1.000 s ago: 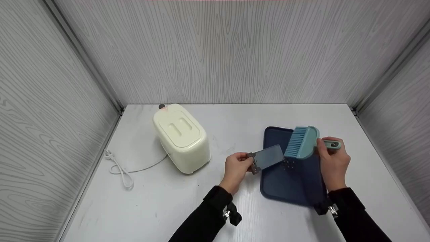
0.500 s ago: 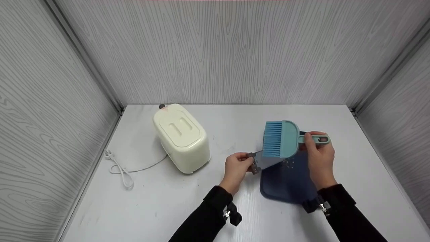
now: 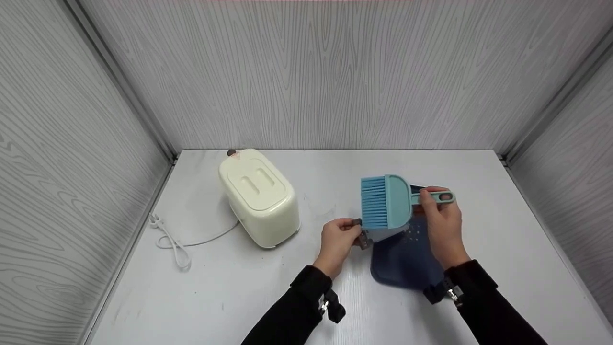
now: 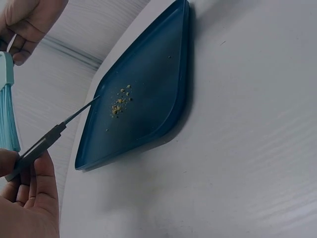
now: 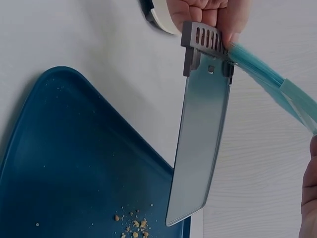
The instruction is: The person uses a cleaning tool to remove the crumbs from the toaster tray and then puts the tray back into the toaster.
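Note:
My left hand (image 3: 336,243) pinches the dark grey vented end of a crumb tray (image 5: 197,144), a flat metal plate tilted over the navy tray (image 3: 400,268). Its far end reaches past the navy tray's edge in the right wrist view. My right hand (image 3: 445,232) grips the handle of a turquoise brush (image 3: 398,201). The blue bristles (image 3: 374,203) lie across the crumb tray close to its grey end and hide most of it from the head view. Yellowish crumbs (image 4: 119,105) are scattered on the navy tray below.
A cream toaster (image 3: 258,196) with its lid on stands to the left on the white table (image 3: 230,297). Its white cord and plug (image 3: 179,254) lie further left. Wood-patterned panels (image 3: 306,72) enclose the table at the back and both sides.
My right hand has carried the brush leftward from the crumb tray's free end to its grey end. More crumbs show on the navy tray. My left hand and the crumb tray have stayed put.

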Motion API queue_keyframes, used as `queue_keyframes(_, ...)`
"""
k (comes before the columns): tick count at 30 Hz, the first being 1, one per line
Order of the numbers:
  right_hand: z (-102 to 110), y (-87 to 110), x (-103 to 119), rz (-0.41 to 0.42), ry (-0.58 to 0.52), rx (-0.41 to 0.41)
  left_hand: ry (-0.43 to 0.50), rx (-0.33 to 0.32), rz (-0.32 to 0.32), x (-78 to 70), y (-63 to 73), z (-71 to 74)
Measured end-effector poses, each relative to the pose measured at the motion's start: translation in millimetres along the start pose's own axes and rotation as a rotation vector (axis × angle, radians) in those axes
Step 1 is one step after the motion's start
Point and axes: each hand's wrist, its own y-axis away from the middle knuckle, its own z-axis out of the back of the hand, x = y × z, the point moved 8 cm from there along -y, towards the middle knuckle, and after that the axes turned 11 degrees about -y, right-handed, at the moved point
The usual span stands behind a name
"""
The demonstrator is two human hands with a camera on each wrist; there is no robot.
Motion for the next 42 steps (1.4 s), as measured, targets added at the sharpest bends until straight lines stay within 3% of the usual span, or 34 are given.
queue_keyframes(7, 0, -1.8, -3, 0.003, 0.020, 0.049, -0.015, 0.003, 0.005, -0.3, 1.1, 0.0)
queue_keyframes(16, -1, -1.3, -3, 0.039, 0.162, 0.092, -0.008, 0.029, -0.012, -1.5, 3.9, 1.1)
queue_keyframes(42, 42, -5.7, -1, 0.137, 0.495, 0.019, -0.063, 0.013, -0.015, -0.4, 2.6, 0.5)
